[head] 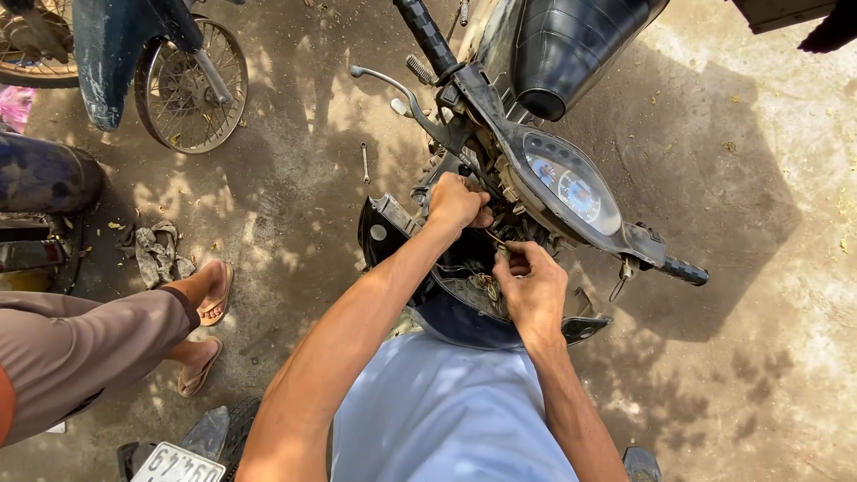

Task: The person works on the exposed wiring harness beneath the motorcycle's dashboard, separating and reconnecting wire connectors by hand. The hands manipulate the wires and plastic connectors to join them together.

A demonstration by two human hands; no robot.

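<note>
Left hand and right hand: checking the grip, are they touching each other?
Apart. The head view shows the left hand higher in the open headlight housing, the right hand lower, wiring between them.

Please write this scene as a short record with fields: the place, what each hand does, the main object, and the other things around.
place: outdoors, bare dirt ground with patchy shade
main object: motorbike seen from above, front cover off, wiring exposed
instrument cluster: still mounted between the handlebar grips
left hand: closed in a fist, reaching into the opened front housing
right hand: pinching a thin wire by the wiring
nearby person: bent leg in brown trousers, feet in sandals
on ground: wrench, crumpled rag
background: spoked wheel of another bike
</note>
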